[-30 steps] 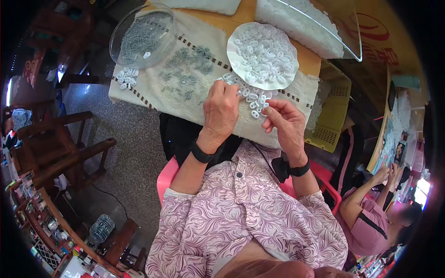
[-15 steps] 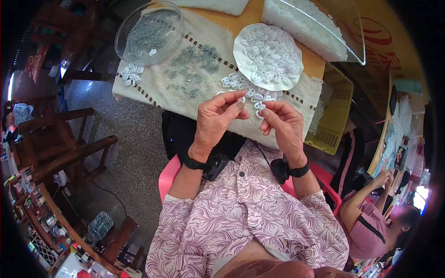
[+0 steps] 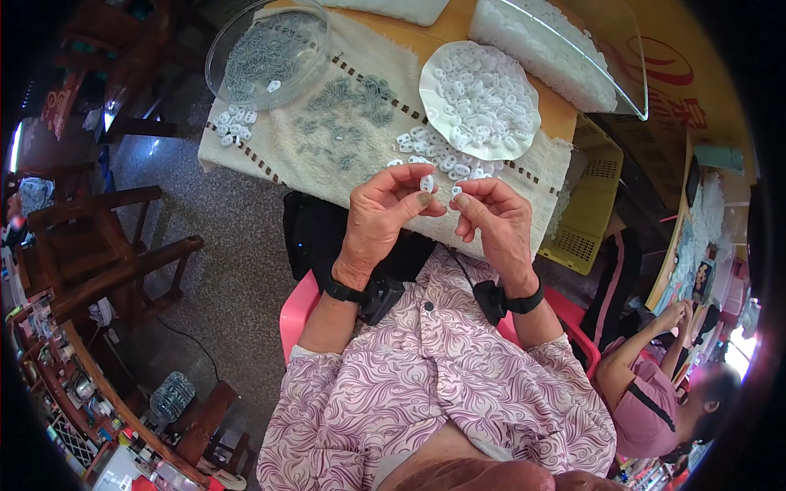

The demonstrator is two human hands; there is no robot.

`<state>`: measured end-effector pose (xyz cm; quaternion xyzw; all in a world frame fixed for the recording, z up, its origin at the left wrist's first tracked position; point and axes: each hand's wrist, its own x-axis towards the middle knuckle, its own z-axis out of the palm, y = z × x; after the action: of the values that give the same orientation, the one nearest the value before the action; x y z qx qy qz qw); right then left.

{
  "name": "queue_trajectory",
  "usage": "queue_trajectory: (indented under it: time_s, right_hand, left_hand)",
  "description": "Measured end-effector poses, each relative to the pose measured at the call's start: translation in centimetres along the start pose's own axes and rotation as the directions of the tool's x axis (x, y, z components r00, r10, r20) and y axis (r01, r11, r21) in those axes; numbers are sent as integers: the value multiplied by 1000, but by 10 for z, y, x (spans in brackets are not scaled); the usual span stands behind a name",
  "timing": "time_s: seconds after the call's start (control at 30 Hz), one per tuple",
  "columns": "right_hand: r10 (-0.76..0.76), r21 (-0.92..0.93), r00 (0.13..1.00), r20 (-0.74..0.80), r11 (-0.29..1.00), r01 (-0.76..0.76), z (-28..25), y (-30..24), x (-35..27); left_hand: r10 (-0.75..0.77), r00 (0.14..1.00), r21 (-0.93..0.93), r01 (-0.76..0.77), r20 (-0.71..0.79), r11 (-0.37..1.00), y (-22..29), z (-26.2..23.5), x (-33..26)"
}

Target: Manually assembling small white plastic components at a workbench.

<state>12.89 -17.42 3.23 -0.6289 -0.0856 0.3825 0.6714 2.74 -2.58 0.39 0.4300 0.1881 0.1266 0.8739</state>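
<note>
My left hand (image 3: 378, 214) pinches a small white oval plastic piece (image 3: 426, 183) with holes in it between thumb and index finger. Close beside it, my right hand (image 3: 501, 225) is closed on another small white plastic piece (image 3: 456, 191), mostly covered by the fingertips. The two pieces are apart. Just beyond my hands, loose white pieces (image 3: 430, 149) lie on the cream cloth (image 3: 270, 151). A white scalloped plate (image 3: 427, 106) heaped with more of them stands behind. Small grey metal parts (image 3: 352, 106) are scattered on the cloth to the left.
A clear round bowl (image 3: 214, 78) of grey parts stands at far left, near a small cluster of white pieces (image 3: 235, 124). A clear bin (image 3: 573, 78) of white pieces is at far right. A yellow crate (image 3: 585, 233) sits beside the table; a person (image 3: 643, 393) works at right.
The piece in my left hand now stands upright and shows its face. My right fingers have drawn slightly left and hold a piece off the loose pile. The view has shifted slightly.
</note>
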Motion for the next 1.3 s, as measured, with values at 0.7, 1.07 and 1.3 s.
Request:
queue_trajectory:
  time_s: [0.7, 1.07, 1.3]
  right_hand:
    - [-31, 53, 999, 17, 998, 30, 12, -7, -3]
    - [-44, 40, 999, 15, 998, 44, 19, -8, 1]
    - [-51, 31, 999, 7, 998, 50, 20, -5, 1]
  left_hand:
    - [-37, 993, -432, 83, 113, 898, -8, -11, -4]
    - [84, 996, -92, -84, -3, 992, -9, -3, -7]
    - [100, 995, -54, -100, -6, 994, -11, -3, -7]
